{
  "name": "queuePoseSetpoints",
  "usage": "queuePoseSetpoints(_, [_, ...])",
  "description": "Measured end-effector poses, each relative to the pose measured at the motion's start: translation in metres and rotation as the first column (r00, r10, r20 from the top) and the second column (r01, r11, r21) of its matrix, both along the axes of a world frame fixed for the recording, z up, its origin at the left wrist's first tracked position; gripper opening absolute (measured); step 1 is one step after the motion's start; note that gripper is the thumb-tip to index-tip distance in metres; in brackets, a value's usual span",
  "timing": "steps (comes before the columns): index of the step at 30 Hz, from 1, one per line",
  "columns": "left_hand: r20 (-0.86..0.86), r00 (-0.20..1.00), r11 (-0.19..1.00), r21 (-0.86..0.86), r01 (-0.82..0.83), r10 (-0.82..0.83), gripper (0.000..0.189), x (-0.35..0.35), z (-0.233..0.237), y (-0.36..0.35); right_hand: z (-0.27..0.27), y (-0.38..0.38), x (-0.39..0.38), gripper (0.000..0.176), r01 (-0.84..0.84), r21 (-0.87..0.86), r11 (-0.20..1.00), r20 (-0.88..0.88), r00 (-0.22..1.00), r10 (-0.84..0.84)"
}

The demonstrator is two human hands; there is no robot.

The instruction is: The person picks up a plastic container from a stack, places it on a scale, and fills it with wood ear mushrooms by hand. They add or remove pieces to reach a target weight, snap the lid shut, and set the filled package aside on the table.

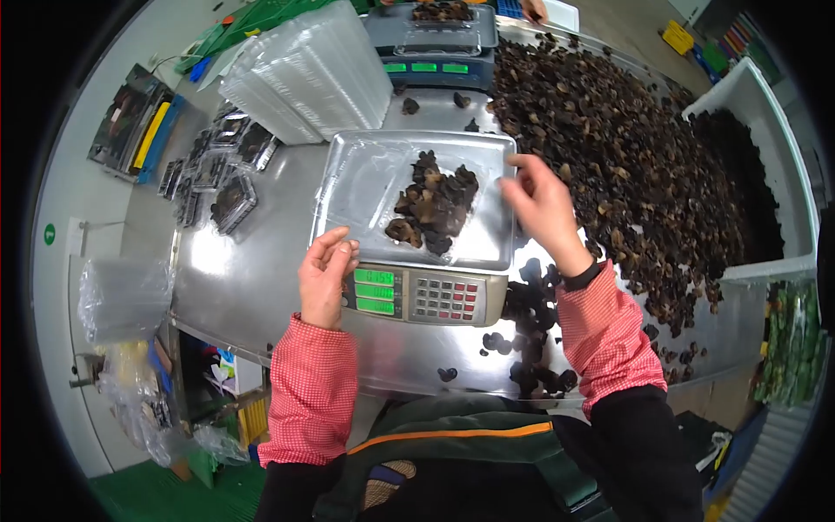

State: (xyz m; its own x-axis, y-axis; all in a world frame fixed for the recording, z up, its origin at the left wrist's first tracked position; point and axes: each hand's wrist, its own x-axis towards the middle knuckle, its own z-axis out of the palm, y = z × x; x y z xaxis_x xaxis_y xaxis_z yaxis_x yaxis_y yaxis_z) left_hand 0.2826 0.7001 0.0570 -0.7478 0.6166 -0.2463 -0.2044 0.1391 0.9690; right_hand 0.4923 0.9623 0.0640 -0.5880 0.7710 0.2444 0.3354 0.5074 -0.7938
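Dark brown mushroom-like pieces lie in a clear plastic tray on the metal pan of a scale, whose green displays are lit. My left hand is at the pan's front left corner, its fingers curled close together; whether they hold anything is too small to tell. At the pan's right edge is my right hand, fingers bent and apart, with nothing visible between them.
A big heap of dark pieces covers the table's right side beside a white box. Stacked clear trays, filled packs and a second scale stand behind and left. Another person's hand shows at the top.
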Motion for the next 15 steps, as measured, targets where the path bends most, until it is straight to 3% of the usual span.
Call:
queuePoseSetpoints(1, [-0.012, 1.000, 1.000, -0.009, -0.003, 0.003, 0.029, -0.002, 0.000, -0.002, -0.009, 0.008, 0.009, 0.028, 0.062, -0.099, 0.993, -0.045, 0.997, -0.066])
queuePoseSetpoints(2, [-0.025, 1.000, 1.000, -0.016, -0.008, 0.007, 0.029, -0.004, -0.001, -0.003, -0.016, 0.013, 0.028, 0.024, 0.078, -0.020, 0.997, 0.035, 0.996, -0.078])
queuePoseSetpoints(4, [0.004, 1.000, 0.999, -0.015, -0.030, 0.030, 0.028, -0.009, -0.006, -0.009, -0.034, 0.002, 0.062, 0.022, 0.050, 0.033, 0.998, 0.344, 0.937, -0.058])
queuePoseSetpoints(6, [0.011, 0.999, 0.998, -0.035, -0.046, 0.046, 0.028, -0.012, -0.011, -0.013, -0.048, -0.042, 0.085, 0.019, -0.054, 0.056, 0.997, 0.547, 0.837, 0.015])
queuePoseSetpoints(8, [0.022, 0.999, 0.998, -0.052, -0.043, 0.044, 0.028, -0.009, -0.013, -0.010, -0.070, -0.072, 0.100, 0.020, -0.243, 0.163, 0.956, 0.572, 0.813, 0.109])
queuePoseSetpoints(11, [0.015, 1.000, 0.999, -0.050, -0.002, 0.002, 0.028, -0.002, -0.011, -0.003, -0.097, -0.082, 0.105, 0.021, -0.247, 0.083, 0.965, 0.649, 0.749, 0.136])
queuePoseSetpoints(15, [-0.014, 0.999, 0.999, -0.016, 0.042, -0.042, 0.029, 0.004, -0.002, 0.003, -0.084, -0.057, 0.109, 0.014, -0.169, 0.049, 0.984, 0.450, 0.884, 0.129])
